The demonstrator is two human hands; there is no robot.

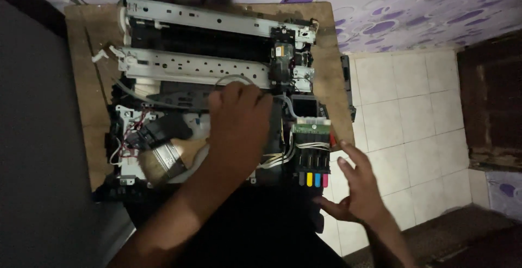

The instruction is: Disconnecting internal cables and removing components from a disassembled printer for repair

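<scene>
The fingers point(231, 91) of the left hand point(239, 124) are curled down into the middle of an opened-up printer point(206, 83), their tips hidden among the parts, so I cannot tell whether they pinch anything; a thin grey tube point(236, 77) arches just beside the knuckles. The right hand point(356, 183) hangs at the printer's near right corner with its fingers point(353, 153) spread and empty, just beside a block of ink cartridges point(312, 162) that shows yellow, blue and pink tips along its lower edge and a small green circuit board point(311, 127) on top. The printer has its cover off: two long pale metal rails point(196, 64) run across it, dark plastic and black gaps lie between them, and thin white wires trail near the cartridges. A wide paintbrush point(163, 162) with a metal band lies on the left part of the printer's base. The printer sits on a brown wooden tabletop point(87, 77), with pale floor tiles point(402, 99) to the right and a purple-patterned cloth point(391, 12) beyond.
</scene>
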